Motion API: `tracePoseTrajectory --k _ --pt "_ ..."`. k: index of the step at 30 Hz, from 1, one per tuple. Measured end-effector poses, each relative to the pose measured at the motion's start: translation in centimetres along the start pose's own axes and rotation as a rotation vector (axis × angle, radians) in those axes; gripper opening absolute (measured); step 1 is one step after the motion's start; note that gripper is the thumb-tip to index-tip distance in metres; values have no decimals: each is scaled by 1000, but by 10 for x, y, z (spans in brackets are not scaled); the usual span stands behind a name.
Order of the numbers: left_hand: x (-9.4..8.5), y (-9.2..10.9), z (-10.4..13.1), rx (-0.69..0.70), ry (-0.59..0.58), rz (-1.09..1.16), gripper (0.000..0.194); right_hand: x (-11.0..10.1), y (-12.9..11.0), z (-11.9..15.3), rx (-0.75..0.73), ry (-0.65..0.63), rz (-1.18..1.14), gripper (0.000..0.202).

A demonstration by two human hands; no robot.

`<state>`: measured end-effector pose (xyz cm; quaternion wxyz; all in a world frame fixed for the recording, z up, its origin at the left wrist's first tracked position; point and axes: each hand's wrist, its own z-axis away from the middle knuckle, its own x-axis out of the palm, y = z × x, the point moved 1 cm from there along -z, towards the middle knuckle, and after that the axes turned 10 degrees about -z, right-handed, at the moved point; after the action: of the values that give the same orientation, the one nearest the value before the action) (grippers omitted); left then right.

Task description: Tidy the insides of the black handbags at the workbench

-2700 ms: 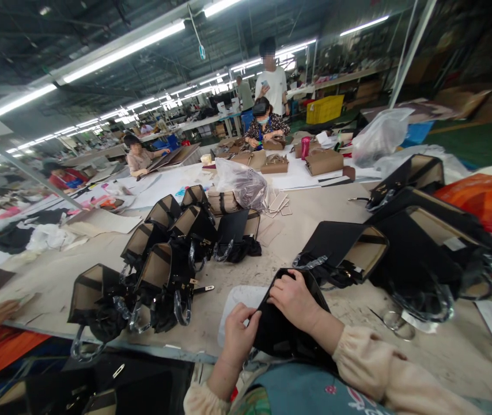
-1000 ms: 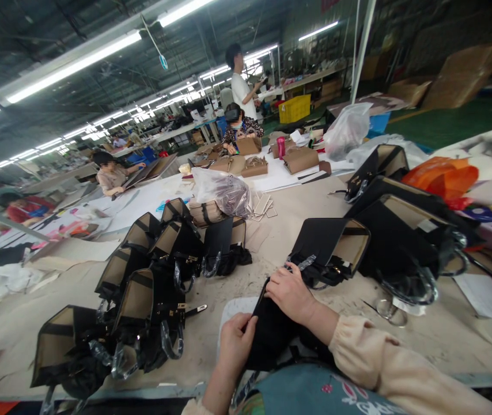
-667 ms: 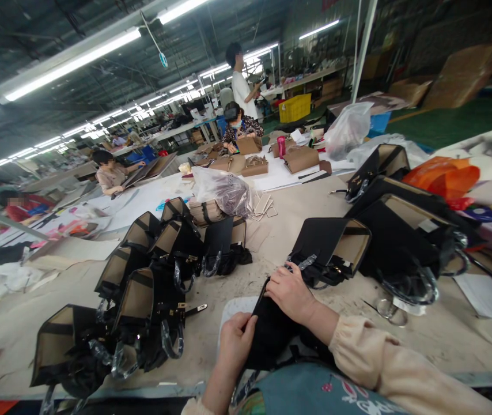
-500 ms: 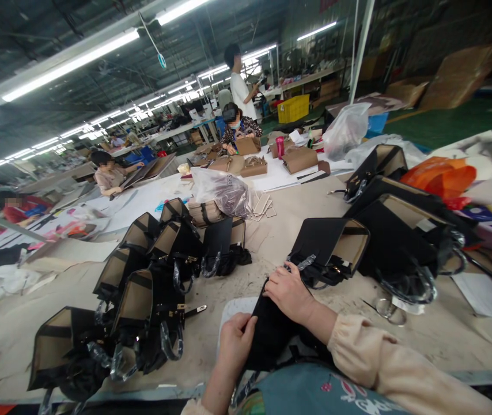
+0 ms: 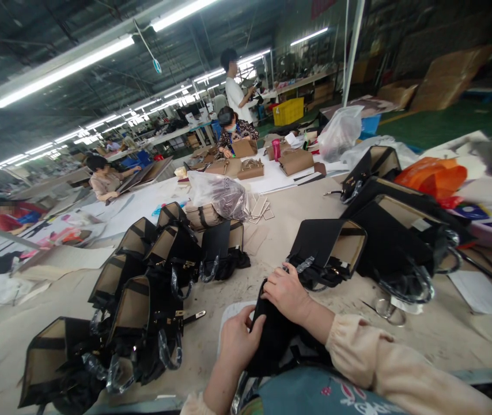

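A black handbag [image 5: 272, 334] stands at the table's front edge, against my apron. My left hand [image 5: 239, 340] grips its left side, thumb on the near face and fingers behind the edge. Over the top edge curl the fingers of my right hand [image 5: 287, 293], pressed on the black material. My arms and the apron hide the bag's lower part. Just beyond my right hand lies another black handbag [image 5: 319, 242] with a beige inside and a plastic-wrapped handle.
Several black handbags [image 5: 131, 311] crowd the left of the table [image 5: 211, 357]. More black bags [image 5: 397, 242] stand at the right, by scissors [image 5: 386, 310] and an orange plastic bag [image 5: 434, 173]. A clear plastic bag [image 5: 218, 193] lies farther back. Co-workers sit across the table.
My left hand has slid slightly up along the bag's side, its fingers now farther behind the edge. My right hand has stayed nearly in place. The view has shifted a little.
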<state>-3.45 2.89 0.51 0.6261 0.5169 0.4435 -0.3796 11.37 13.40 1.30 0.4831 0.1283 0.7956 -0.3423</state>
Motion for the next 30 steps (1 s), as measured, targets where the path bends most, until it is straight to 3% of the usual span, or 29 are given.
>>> tracePoseTrajectory --k 10,26,30 --pt "7 4 -15 35 118 -73 31 -1 16 0 28 35 16 14" --pt "10 4 -18 12 35 -5 33 2 22 -6 44 31 -15 16" --pt "6 8 -20 -18 -19 25 26 1 21 -8 47 24 -20 16"
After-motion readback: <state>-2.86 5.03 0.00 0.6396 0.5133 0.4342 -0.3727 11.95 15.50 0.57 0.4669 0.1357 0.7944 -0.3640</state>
